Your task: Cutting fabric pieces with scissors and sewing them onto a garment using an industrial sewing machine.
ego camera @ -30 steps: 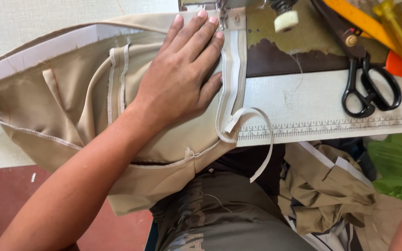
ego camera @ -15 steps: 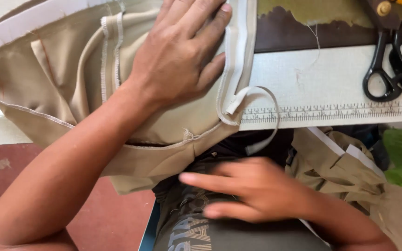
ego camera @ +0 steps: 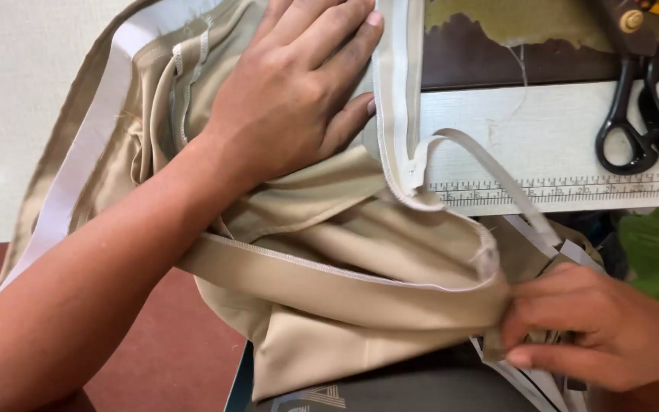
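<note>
The left hand [ego camera: 291, 99] is lying flat, palm down, on the beige garment [ego camera: 329, 290], with its fingers [ego camera: 322, 34] extended and held loosely side by side, the thumb splayed off toward the white zipper tape [ego camera: 398, 99]. It is pressing the cloth against the white table edge [ego camera: 528, 137]. The fingertips are running out of the top of the view, so their ends cannot be told.

The right hand [ego camera: 596, 328] is sitting below the table edge, off its lower right. Its thumb and first fingers are pinching together on the end of a folded, stitched band of the beige garment, along with the white interfacing strips [ego camera: 551, 244] beside it. The remaining fingers are curling under.

The beige garment is draping from the table edge down over the person's lap, bunching in folds between the two hands. A wide white interfacing band [ego camera: 78, 168] is running along the garment's left border, well left of the table edge. The white zipper tape is lying upright along the garment just left of the table edge, and a thin loose white strip [ego camera: 497, 172] is looping from its lower end across the printed ruler [ego camera: 573, 187] on the table edge.

Black-handled scissors [ego camera: 642, 122] are lying on the table edge at its right end, well apart from both hands. Green fabric [ego camera: 657, 252] is showing below the table edge at the far right, just above the right hand.
</note>
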